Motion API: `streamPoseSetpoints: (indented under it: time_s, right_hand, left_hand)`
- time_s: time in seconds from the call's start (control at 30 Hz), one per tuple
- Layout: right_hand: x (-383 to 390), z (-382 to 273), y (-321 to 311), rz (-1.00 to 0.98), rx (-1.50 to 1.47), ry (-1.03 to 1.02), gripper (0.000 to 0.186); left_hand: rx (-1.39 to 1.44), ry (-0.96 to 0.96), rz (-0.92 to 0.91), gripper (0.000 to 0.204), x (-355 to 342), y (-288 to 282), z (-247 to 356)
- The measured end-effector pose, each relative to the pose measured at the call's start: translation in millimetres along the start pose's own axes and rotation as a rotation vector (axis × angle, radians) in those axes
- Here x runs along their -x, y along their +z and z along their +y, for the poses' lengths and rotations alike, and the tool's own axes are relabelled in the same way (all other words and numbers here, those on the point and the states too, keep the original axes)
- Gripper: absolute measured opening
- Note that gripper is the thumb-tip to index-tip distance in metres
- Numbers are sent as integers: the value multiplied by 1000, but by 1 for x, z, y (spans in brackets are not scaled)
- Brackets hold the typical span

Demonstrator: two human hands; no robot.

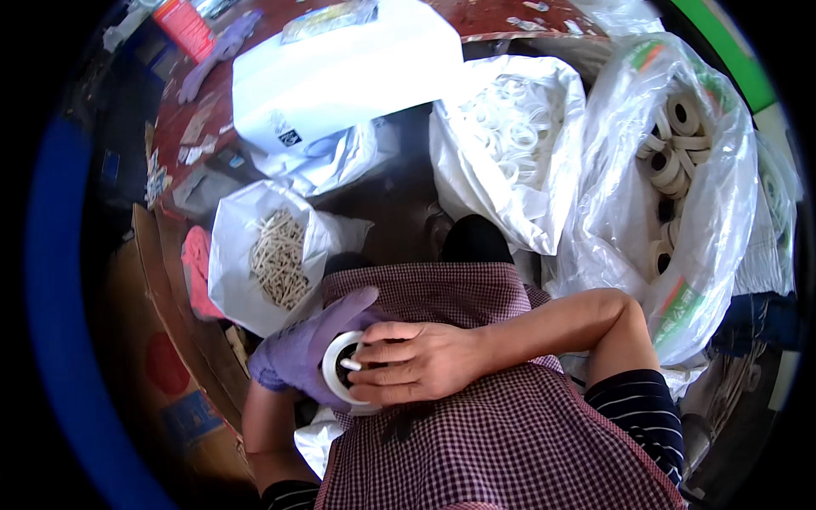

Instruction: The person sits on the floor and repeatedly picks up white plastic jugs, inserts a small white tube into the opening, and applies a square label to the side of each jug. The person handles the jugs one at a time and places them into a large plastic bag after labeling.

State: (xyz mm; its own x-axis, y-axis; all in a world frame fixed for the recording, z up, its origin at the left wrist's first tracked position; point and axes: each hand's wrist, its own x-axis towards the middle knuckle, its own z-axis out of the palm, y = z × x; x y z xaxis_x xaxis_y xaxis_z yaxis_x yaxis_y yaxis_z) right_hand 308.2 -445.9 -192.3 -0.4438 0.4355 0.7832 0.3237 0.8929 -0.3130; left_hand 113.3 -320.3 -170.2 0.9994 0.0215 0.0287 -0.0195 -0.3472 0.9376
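My left hand (297, 357), in a lavender glove, is wrapped round a white roll (332, 374) with a dark hollow middle, held over my lap on the checked apron (493, 433). My bare right hand (429, 361) lies across that roll, its fingers curled at the opening around a small white stick-like piece (349, 364). The fingertips partly hide the piece and the inside of the roll. Just beyond my left hand stands a white sack (229, 263) holding many small pale sticks (280, 259).
A sack (552, 221) of white rings and a clear bag (612, 238) of white rolls stand at right. Ahead are a red worn table (191, 144), a large white sack (340, 68), a glove (217, 55) and a red can (183, 25). Cardboard (157, 297) and pink cloth (195, 263) are at left.
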Motion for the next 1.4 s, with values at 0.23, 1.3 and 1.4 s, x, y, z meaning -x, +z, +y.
streamPoseSetpoints:
  time_s: [0.23,1.3,1.4]
  right_hand:
    - [22,8,16,-108,-79,-9,40]
    - [-38,40,-68,-708,522,-130,24]
    - [-28,35,-60,-814,541,-16,19]
  left_hand:
    - [128,-206,53,135,-11,25,-4]
    - [-67,-300,396,124,-30,11,22]
    - [-141,-291,379,122,-35,13,15]
